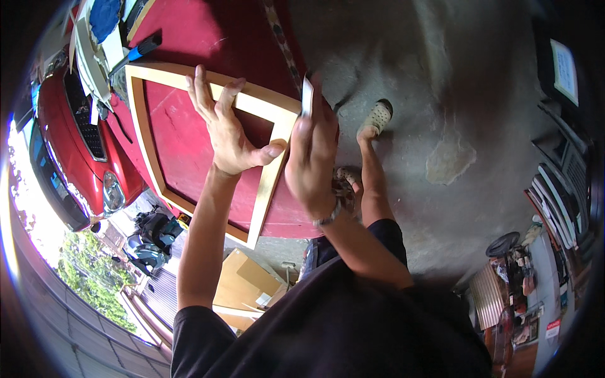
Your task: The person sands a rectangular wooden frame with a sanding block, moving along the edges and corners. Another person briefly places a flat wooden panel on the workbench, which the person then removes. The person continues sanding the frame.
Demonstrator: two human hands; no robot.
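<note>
noting, upper centre, right hand [315,165] pinching pale strip [307,97]; splayed left hand [228,142], gripping nothing, could let wooden frame [267,191] slip.

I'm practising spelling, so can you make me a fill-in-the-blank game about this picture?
The left hand spreads over a wooden frame with ____ sides.
The surface under the frame is coloured ____.
A band circles the ____ wrist.
The parked car is at the picture's ____ side.
Missing words: four; red; right; left.
</note>
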